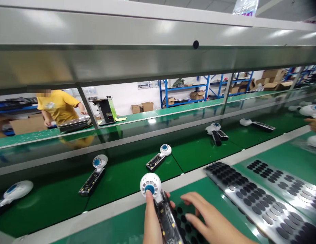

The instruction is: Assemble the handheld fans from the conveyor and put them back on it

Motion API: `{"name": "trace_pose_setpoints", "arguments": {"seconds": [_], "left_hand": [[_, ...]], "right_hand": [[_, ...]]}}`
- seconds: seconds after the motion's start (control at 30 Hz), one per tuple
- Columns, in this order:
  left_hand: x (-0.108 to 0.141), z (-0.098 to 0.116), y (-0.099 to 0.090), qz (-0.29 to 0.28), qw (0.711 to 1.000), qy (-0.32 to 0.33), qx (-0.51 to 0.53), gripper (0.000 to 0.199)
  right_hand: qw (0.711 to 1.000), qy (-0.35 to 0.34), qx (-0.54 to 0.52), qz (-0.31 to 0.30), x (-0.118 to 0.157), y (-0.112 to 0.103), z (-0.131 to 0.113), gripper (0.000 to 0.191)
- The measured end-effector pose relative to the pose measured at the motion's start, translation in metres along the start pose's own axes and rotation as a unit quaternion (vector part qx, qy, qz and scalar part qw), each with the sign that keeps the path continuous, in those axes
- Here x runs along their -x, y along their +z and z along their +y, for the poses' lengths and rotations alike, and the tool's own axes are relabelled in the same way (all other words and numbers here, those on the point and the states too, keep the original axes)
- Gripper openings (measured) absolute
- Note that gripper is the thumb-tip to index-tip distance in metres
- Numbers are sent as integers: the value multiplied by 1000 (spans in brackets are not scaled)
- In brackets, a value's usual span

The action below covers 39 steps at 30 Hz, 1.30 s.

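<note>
A device with a round white vented head, a blue centre and a dark clear-cased body [166, 217] is held upright in my left hand [152, 218], whose thumb presses on the blue centre. Just right of it, my right hand [208, 215] has its fingers apart, with nothing seen between them. Beneath my right hand lies a sheet of black round pads [184, 220], partly hidden by the hand and the device. Another sheet with rows of black round pads [252, 193] lies to the right on the green table [127, 227].
Similar devices lie on the green belt [58, 183], including a near one [155, 161] and a left one [92, 181]. A metal beam [147, 61] crosses above. A person in a yellow shirt [59, 105] works across the line. Another person's hand [314, 124] shows at right.
</note>
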<state>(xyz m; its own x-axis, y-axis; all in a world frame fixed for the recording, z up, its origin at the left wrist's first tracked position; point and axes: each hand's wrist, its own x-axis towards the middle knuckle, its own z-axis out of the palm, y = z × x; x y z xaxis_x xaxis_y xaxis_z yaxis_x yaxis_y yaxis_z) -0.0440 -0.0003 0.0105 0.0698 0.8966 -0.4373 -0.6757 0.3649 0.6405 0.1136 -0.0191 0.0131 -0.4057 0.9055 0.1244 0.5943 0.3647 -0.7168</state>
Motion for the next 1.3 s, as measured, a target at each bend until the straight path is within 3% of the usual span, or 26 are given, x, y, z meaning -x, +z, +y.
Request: {"name": "trace_pose_setpoints", "arguments": {"seconds": [0.1,0.27,0.57,0.83,1.03,1.13,1.3], "left_hand": [[8,14,5,-16,999,-2,-32,62],[4,12,4,9,998,-19,-67,67],[-5,-3,-2,46,991,42,-120,60],[6,-7,4,85,980,76,-163,51],[9,-6,1,56,971,111,-205,49],[7,-7,-3,44,964,144,-221,50],[6,-5,-3,47,961,134,-237,52]], "right_hand": [[998,31,41,-29,-24,-14,-2,20],[995,47,62,-70,-41,-6,0,22],[991,104,61,-59,-48,-1,-3,20],[993,106,-31,-46,-35,-11,0,11],[985,98,-120,-73,-24,-29,-31,8],[985,98,-114,-90,-30,-26,-49,11],[990,91,-73,-84,-38,-16,-59,16]]}}
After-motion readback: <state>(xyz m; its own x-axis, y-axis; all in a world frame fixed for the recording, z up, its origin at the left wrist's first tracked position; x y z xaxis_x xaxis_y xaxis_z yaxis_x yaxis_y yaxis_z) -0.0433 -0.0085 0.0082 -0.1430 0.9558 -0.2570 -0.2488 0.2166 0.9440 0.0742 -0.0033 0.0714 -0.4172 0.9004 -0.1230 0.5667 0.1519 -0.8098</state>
